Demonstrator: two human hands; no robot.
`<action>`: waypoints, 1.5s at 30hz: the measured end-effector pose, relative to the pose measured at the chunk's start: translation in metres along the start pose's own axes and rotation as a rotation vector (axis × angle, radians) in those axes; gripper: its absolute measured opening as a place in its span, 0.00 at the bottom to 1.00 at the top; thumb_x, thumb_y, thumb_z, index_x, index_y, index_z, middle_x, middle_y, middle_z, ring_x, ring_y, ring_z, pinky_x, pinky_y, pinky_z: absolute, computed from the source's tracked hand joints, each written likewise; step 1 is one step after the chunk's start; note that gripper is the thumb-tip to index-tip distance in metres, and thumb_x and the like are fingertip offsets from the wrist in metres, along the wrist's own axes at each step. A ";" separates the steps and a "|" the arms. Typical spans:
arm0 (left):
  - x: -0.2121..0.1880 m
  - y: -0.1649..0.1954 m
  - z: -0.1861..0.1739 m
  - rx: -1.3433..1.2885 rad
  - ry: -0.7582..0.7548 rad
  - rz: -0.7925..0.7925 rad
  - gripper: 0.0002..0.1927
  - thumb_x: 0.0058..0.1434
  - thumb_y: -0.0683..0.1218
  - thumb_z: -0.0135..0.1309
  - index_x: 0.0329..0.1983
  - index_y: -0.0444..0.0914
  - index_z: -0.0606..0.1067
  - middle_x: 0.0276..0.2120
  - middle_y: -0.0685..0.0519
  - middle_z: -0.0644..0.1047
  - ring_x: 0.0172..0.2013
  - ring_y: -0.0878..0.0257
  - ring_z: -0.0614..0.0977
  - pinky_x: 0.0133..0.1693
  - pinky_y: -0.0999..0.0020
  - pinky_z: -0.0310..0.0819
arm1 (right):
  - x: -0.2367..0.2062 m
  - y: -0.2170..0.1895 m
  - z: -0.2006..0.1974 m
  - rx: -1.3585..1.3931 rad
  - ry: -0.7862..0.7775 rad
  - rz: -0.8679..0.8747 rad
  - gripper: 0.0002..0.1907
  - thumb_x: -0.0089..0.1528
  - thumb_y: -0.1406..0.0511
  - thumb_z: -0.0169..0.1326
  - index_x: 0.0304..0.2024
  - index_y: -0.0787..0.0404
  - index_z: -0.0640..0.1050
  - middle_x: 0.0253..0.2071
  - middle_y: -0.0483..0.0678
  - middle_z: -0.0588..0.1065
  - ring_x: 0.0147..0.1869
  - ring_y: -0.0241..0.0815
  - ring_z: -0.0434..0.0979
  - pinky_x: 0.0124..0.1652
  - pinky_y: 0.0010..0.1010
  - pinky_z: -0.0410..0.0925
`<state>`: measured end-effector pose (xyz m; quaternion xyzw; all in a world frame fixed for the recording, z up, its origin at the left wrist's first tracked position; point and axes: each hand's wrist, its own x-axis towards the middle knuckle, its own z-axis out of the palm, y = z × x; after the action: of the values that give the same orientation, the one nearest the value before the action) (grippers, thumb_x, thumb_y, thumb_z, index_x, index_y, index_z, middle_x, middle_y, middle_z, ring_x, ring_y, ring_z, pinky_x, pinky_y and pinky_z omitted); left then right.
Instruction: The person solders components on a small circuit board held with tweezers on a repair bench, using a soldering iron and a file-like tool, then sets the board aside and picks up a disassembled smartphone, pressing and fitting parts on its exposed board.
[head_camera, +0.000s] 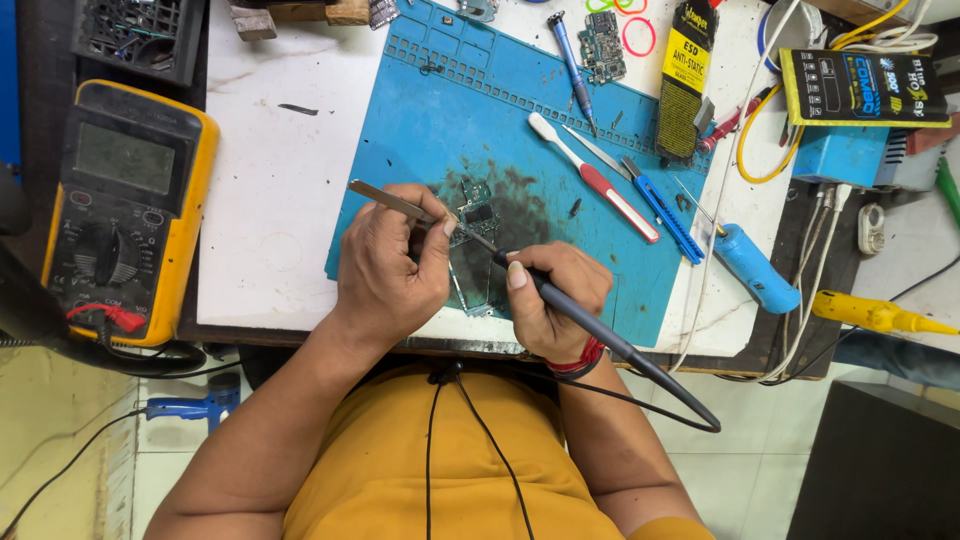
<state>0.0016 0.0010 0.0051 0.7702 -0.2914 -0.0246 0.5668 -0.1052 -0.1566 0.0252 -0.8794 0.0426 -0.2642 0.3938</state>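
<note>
Centrally, a small circuit board (476, 222) lay on the dark-stained patch of the blue work mat (430, 130), directly under both sets of fingertips. The left hand (390, 262) was closed in a pinch on metal tweezers (385, 200); their handle end stuck out up and to the left past the knuckles, the tips hidden where they met the board. The right hand (555, 300) was closed in a pen grip around the black soldering iron (575, 310), whose thin tip reached up-left from the fingers onto the board, just beside the left thumb. The iron's black cable (670, 390) trailed back from the wrist over the table edge. Both hands covered most of the board's lower part, so the contact point could not be read exactly.

Just beyond the right fingers, up and to the right, lay a white-and-red toothbrush (595, 178), a blue utility knife (662, 212) and a blue screwdriver (572, 62), all apart from the hand. A second small board (602, 45) sat at the mat's far edge. Further right rested a blue cylindrical tool (755, 268) and a yellow tool (875, 312). Well to the left of the left hand stood a yellow multimeter (125, 210) at the white table (265, 190) edge.
</note>
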 end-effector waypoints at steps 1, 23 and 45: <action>0.000 0.000 0.000 0.005 0.000 0.004 0.09 0.65 0.36 0.58 0.42 0.36 0.70 0.27 0.54 0.76 0.27 0.62 0.76 0.31 0.65 0.70 | 0.000 0.000 0.000 0.004 0.005 -0.004 0.05 0.64 0.69 0.56 0.34 0.66 0.76 0.31 0.52 0.78 0.28 0.44 0.77 0.32 0.31 0.67; 0.000 0.001 0.001 -0.042 0.012 -0.036 0.09 0.66 0.35 0.57 0.43 0.35 0.68 0.28 0.52 0.76 0.27 0.63 0.78 0.29 0.68 0.72 | 0.000 0.000 -0.001 0.000 -0.014 0.024 0.06 0.64 0.69 0.56 0.33 0.66 0.76 0.29 0.51 0.78 0.28 0.43 0.76 0.31 0.31 0.66; -0.001 0.000 0.001 -0.025 0.032 -0.009 0.09 0.65 0.34 0.57 0.43 0.35 0.69 0.31 0.51 0.77 0.30 0.61 0.79 0.32 0.67 0.74 | 0.000 -0.001 0.000 -0.025 0.046 0.006 0.03 0.65 0.70 0.56 0.39 0.66 0.77 0.33 0.52 0.79 0.32 0.46 0.79 0.36 0.31 0.70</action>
<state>0.0003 0.0007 0.0046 0.7645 -0.2787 -0.0184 0.5810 -0.1053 -0.1558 0.0256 -0.8778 0.0573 -0.2827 0.3825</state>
